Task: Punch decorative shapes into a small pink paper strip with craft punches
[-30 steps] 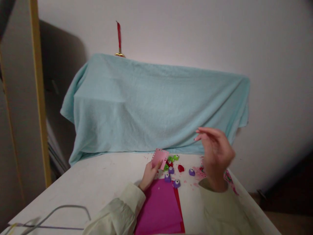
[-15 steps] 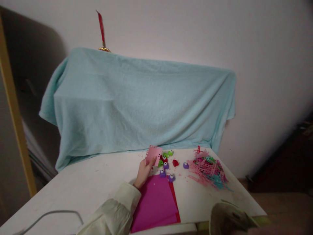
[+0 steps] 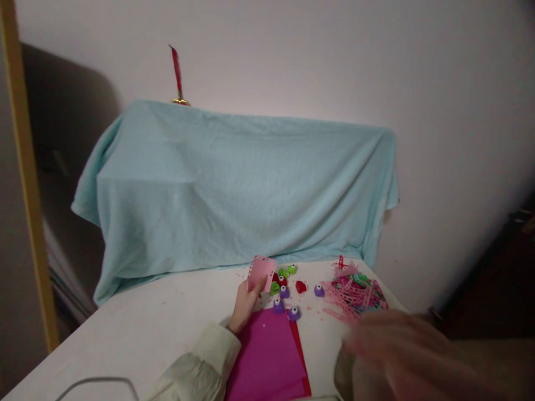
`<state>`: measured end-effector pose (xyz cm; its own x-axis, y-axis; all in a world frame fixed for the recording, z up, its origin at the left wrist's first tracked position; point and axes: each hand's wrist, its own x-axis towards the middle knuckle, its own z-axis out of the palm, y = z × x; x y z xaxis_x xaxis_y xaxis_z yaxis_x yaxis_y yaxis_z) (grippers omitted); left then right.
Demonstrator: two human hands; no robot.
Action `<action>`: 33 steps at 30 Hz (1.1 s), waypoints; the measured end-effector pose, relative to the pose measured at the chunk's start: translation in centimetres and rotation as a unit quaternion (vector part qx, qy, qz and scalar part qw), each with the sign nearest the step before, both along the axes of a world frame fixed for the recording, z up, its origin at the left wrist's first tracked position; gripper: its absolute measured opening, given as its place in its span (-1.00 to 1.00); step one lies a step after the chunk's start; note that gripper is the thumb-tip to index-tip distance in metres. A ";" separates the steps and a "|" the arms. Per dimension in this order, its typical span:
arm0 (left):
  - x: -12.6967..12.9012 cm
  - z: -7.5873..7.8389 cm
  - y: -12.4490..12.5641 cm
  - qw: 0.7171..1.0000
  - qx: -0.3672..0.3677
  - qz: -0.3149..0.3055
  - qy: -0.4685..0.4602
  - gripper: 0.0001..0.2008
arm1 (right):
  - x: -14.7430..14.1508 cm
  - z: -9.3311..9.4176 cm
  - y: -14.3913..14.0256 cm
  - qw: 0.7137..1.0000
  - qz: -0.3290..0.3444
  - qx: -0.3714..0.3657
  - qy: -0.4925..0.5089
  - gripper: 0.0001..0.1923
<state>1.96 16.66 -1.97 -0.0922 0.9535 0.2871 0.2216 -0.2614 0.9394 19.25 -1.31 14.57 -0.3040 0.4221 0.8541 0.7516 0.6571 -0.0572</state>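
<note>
My left hand [image 3: 246,303] is closed on a piece of pink paper [image 3: 259,269], thumb on top. Small punched holes line the edges of the paper, which is held above the table. Beside it lie several small paper punches in purple [image 3: 295,313], green [image 3: 292,269] and red [image 3: 301,287]. Under my left wrist are a magenta sheet [image 3: 267,351] and, showing along its right edge, a red sheet [image 3: 300,345]. My right hand [image 3: 401,348] is large and blurred at the lower right, close to the camera; its fingers cannot be made out.
A pile of punched paper strips [image 3: 355,292] lies on the right of the white table [image 3: 167,317], with small paper bits nearby. Behind, a light blue cloth [image 3: 246,184] hangs over something. A grey cable [image 3: 100,380] curves at the front left.
My right hand has come into view at the lower right, in front of part of the strips. My left hand still grips the pink paper. The whole view has shifted slightly.
</note>
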 end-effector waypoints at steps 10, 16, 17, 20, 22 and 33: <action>0.1 -0.2 0.4 1.000 -0.006 0.005 0.000 -0.47 | 0.8 -9.3 20.5 0.983 -0.081 -0.114 0.123 -0.70; 0.2 -0.8 0.7 1.000 -0.017 0.018 0.000 -0.46 | 1.1 -15.8 22.0 0.975 -0.098 -0.202 0.002 -0.57; 0.2 -0.9 0.8 1.000 -0.017 0.020 -0.003 -0.46 | 1.2 -16.1 22.0 0.974 -0.099 -0.205 -0.010 -0.56; 0.2 -0.9 0.8 1.000 -0.014 0.019 -0.003 -0.46 | 1.4 -16.5 22.2 0.971 -0.103 -0.213 -0.028 -0.58; 0.2 -0.8 0.6 1.000 -0.008 0.017 0.008 -0.46 | 1.5 -16.6 22.3 0.970 -0.102 -0.217 -0.034 -0.59; 0.7 -0.2 -0.1 1.000 0.004 0.002 0.006 -0.47 | 2.0 -16.8 22.5 0.966 -0.110 -0.232 -0.036 -0.64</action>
